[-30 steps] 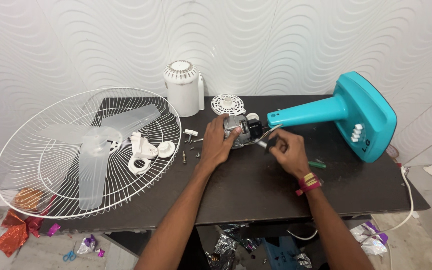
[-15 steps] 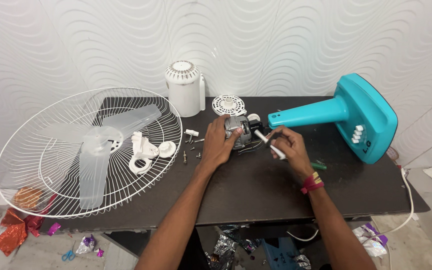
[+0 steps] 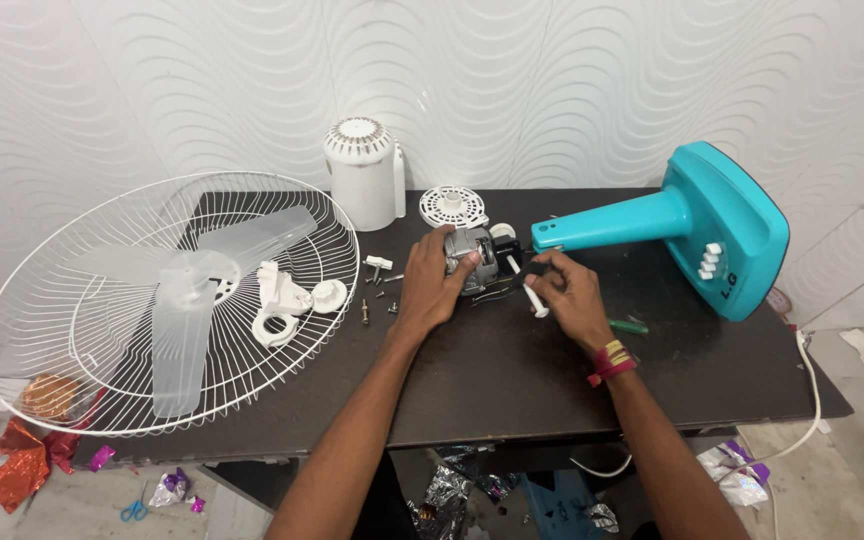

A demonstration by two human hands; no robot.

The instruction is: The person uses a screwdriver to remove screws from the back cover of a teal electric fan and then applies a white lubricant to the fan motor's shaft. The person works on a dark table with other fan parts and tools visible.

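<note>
A small metal fan motor (image 3: 476,252) lies on the dark table (image 3: 512,370), joined to the neck of a teal fan stand (image 3: 692,225) lying on its side. My left hand (image 3: 432,285) grips the motor from the left side. My right hand (image 3: 567,295) holds a white-handled screwdriver (image 3: 527,290) with its tip pointing at the motor's right side. A green-handled tool (image 3: 630,326) lies just right of my right hand.
A white wire fan guard (image 3: 167,300) with a translucent blade (image 3: 187,310) overhangs the table's left edge. White plastic parts (image 3: 287,295), loose screws (image 3: 377,290), a white motor cover (image 3: 362,172) and a round vented cap (image 3: 452,205) lie near. A white cable (image 3: 802,400) hangs at right.
My right hand has turned the screwdriver and shifted slightly, bringing its tip closer to the motor. My left hand stays on the motor.
</note>
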